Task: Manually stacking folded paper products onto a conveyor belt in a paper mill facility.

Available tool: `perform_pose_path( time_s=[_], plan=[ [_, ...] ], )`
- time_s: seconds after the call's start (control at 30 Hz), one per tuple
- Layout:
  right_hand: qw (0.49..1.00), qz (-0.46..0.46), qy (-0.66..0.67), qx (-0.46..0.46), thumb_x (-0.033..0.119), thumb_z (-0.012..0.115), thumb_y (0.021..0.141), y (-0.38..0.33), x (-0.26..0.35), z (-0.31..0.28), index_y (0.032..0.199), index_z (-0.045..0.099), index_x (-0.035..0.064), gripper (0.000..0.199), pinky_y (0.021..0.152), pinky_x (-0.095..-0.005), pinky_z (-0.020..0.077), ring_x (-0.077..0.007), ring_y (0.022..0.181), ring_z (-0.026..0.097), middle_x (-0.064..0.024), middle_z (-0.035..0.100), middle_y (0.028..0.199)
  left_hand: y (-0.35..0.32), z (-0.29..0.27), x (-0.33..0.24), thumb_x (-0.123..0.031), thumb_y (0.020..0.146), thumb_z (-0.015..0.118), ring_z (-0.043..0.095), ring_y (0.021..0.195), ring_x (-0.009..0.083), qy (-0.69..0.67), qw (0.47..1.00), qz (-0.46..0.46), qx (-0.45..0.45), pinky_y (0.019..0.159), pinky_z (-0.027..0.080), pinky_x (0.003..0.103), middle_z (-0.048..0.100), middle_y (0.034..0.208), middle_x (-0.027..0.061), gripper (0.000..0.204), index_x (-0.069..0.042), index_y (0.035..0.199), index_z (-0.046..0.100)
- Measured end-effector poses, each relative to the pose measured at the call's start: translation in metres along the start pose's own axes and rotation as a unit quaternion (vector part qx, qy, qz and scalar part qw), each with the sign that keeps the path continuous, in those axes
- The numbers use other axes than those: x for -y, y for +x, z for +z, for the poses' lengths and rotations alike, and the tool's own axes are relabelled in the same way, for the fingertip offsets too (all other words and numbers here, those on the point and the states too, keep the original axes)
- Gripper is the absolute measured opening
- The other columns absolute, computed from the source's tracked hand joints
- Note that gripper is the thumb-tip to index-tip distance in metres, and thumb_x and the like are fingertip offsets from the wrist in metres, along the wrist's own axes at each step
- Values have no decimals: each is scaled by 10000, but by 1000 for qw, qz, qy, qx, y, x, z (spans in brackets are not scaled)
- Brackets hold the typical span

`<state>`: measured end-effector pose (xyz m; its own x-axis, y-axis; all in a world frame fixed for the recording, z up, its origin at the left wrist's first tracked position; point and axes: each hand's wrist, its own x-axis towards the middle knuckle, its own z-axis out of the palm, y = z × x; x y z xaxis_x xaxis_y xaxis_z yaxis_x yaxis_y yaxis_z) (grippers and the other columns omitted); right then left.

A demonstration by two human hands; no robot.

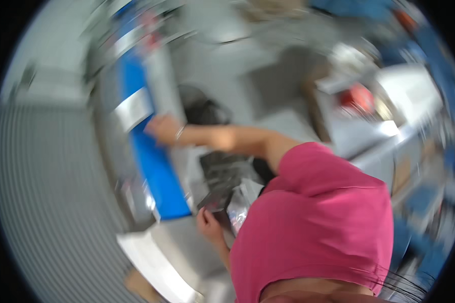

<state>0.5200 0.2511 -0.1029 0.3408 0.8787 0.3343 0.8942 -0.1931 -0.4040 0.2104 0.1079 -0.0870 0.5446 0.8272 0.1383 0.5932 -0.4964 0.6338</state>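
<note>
My right hand (163, 129) reaches out over a long blue strip (162, 177), which looks like a conveyor belt. It is beside a white flat piece (134, 109) lying across the strip. Motion smears its fingers, so a grip cannot be made out. Lower down, my left hand (211, 226) is near the strip's near end, fingers closed at the edge of a dark, thin, flat item (216, 200). What exactly it pinches is too blurred to name. A clear plastic bag (238, 209) lies close to my body, beside that item.
A white-edged panel or box (159, 270) stands at the strip's near end. Clear wrapped items (136, 197) sit along its far side. To the right, a table (344, 134) bears a red round thing (359, 98) and white packaging. A dark bundle (205, 108) lies beyond my right forearm.
</note>
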Motion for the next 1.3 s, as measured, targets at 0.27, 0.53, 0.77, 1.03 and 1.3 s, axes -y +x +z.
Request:
perform_pose_path(
  time_s=[0.27,0.53,0.77,1.03,1.3],
  plan=[
    [996,44,39,-62,279,722,637,-246,47,-108,887,588,138,317,807,-384,410,-228,997,533,-44,558,1018,2,29,-29,-150,908,559,628,921,364,19,986,85,140,809,498,397,649,1033,232,274,47,1084,632],
    [834,371,-338,-230,194,601,730,-471,-112,-327,791,628,112,106,680,-369,472,-231,821,623,-58,643,819,-11,109,-188,-66,901,584,606,843,212,-243,911,191,275,773,496,308,628,965,139,209,47,1076,609],
    [887,327,-272,-181,147,584,841,-589,-198,-428,1144,578,106,307,981,-415,383,-266,1208,498,-101,584,1195,-58,215,-372,-98,797,637,397,1252,359,-123,815,509,247,1034,320,435,424,1347,199,573,-47,1331,435],
    [946,224,-228,-51,438,702,732,-619,-249,-486,1200,540,169,563,852,-356,394,-197,997,549,-28,584,1101,-36,290,-437,-260,608,766,428,1169,400,14,847,415,334,972,391,458,421,1253,204,909,-65,1384,336],
    [979,43,-201,8,335,643,796,-651,-278,-502,939,612,136,247,916,-358,388,-186,965,519,-19,535,919,-136,237,-450,-200,574,710,485,1098,368,74,775,485,398,860,477,456,482,1201,155,761,-110,1291,472]
  ],
)
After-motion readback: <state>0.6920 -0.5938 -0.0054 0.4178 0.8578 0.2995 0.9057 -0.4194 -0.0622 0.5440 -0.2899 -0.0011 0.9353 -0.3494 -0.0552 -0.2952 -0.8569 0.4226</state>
